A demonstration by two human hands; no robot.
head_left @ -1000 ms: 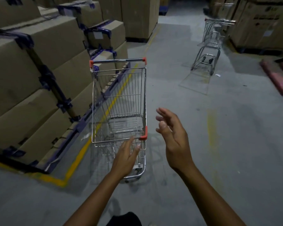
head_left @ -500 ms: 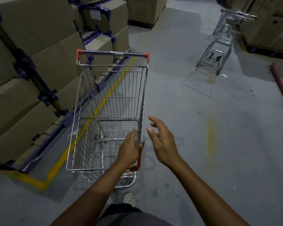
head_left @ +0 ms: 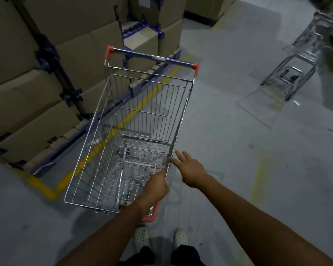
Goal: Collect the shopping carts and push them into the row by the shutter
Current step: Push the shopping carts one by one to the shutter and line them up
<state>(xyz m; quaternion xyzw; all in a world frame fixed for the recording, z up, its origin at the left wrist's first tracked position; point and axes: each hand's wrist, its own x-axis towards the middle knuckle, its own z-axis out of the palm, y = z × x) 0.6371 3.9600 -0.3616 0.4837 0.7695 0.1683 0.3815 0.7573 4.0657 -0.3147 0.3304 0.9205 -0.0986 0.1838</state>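
Our left grip [head_left: 156, 186] is clenched on the cart [head_left: 131, 131], fingers curled over the top wire of its right rim, close to the near right corner. Our right grip [head_left: 192, 172] is released, with its fingers straight and spread. It hangs just right of the same rim, a little farther along than the left grip. One fingertip reaches the rim wire, though we cannot tell whether it actually touches.

The cart stands on the grey floor [head_left: 229, 131] right in front of us, its empty wire basket tilted slightly to the left in the view. Its handle [head_left: 152, 57], a dark bar with red end caps, is at the far end, so we stand at the opposite end. A red bumper [head_left: 152, 214] wraps the near right corner under our left forearm. Our pale shoes [head_left: 141, 237] show just behind the cart.

To the left, stacked brown boxes [head_left: 46, 83] sit in a dark blue frame [head_left: 52, 60], bordered by a yellow line [head_left: 38, 186] painted on the floor. The line runs under the cart's left side. A second cart [head_left: 304, 54], blurred, stands at the far right, well apart from ours.
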